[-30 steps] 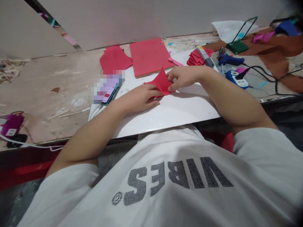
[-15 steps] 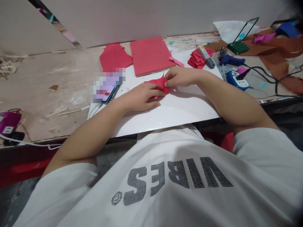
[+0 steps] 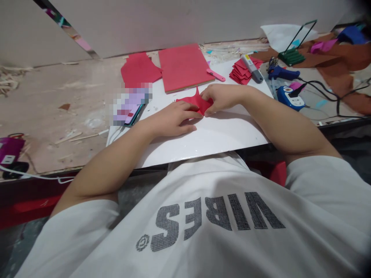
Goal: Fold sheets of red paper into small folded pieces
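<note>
A small red paper piece (image 3: 196,103) lies partly folded on a white board (image 3: 214,135) in front of me. My left hand (image 3: 171,119) rests on the piece's near left part, fingers pressed down on it. My right hand (image 3: 222,97) pinches the piece's right edge, with a small point of the paper sticking up between the two hands.
Behind the board lie a red sheet pad (image 3: 184,67), a cut red sheet (image 3: 139,70), a pink cutter (image 3: 216,75), a stack of folded red pieces (image 3: 240,70) with a glue stick (image 3: 252,68), a blue glue gun (image 3: 281,72), a power strip (image 3: 290,98) and a phone (image 3: 131,110).
The raised flap of the red piece has been pressed down lower. My right hand slid slightly along its right edge; my left hand stayed in place.
</note>
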A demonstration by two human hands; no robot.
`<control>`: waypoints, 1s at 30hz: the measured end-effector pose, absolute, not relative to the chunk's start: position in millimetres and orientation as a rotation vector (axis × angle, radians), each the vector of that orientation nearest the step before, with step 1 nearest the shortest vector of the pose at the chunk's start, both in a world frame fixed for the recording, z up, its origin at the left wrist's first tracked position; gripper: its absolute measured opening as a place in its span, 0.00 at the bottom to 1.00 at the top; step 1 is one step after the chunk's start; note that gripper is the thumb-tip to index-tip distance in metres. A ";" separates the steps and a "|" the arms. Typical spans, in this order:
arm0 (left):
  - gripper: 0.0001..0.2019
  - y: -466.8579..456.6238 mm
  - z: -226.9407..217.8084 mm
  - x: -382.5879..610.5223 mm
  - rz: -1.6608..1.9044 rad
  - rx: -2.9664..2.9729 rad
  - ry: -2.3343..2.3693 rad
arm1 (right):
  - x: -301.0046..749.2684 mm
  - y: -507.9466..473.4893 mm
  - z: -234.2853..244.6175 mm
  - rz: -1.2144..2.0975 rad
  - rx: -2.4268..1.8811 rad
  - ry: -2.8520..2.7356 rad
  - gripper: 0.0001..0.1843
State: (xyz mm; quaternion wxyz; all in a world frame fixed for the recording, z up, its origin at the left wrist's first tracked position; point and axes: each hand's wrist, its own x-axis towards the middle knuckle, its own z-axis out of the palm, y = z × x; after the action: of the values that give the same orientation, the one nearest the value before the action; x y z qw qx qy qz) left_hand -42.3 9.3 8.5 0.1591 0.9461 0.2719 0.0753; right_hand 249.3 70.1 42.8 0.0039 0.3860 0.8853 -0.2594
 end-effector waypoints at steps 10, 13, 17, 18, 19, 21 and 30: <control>0.17 4.5 -0.6 -41.7 0.407 2.543 1.022 | 245.9 65.0 41.6 -0.814 1.228 2.782 0.19; 0.16 8.2 -6.3 -42.1 0.553 2.445 1.219 | 244.0 64.4 40.8 -0.785 1.253 2.775 0.22; 0.21 17.3 -16.2 -42.5 0.695 2.302 1.347 | 242.2 65.2 39.0 -0.766 1.261 2.769 0.22; 0.24 19.6 -18.4 -42.6 0.723 2.282 1.357 | 241.9 65.4 38.7 -0.767 1.262 2.765 0.21; 0.28 21.7 -20.3 -42.8 0.748 2.268 1.364 | 241.5 65.6 38.4 -0.772 1.263 2.759 0.21; 0.35 25.0 -22.8 -43.5 0.785 2.255 1.373 | 240.7 65.7 38.2 -0.792 1.265 2.752 0.19; 0.30 26.7 -24.5 -37.4 0.745 2.239 1.405 | 241.5 67.4 38.6 -0.869 1.230 2.750 0.15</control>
State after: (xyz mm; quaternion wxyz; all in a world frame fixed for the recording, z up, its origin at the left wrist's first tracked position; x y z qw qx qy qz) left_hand -37.4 26.7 -24.5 0.1965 0.7994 0.5015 0.2660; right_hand 241.5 67.4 38.6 0.0031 0.3922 0.8772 -0.2771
